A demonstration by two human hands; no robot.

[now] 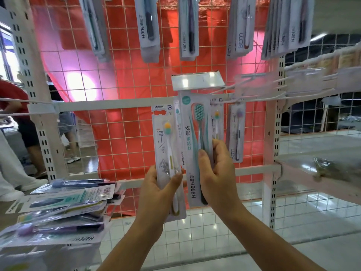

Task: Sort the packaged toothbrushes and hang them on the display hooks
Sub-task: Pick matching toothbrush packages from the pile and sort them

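White wire grid panel (125, 83) on slotted white uprights (276, 133), red sheet (136, 145) hung behind w/ bright light spot (81, 89) glowing thru. White tiled floor (293, 218) at btm right. People stand at left (29, 130).

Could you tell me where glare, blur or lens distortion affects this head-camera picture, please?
In the head view, glare whitens the label holder above the teal toothbrush pack, which the right hand holds; a bright hotspot burns through the red sheet; the hanging packs along the top are blurred; wide-angle distortion bends the rack upright; the left hand's pack stays readable.
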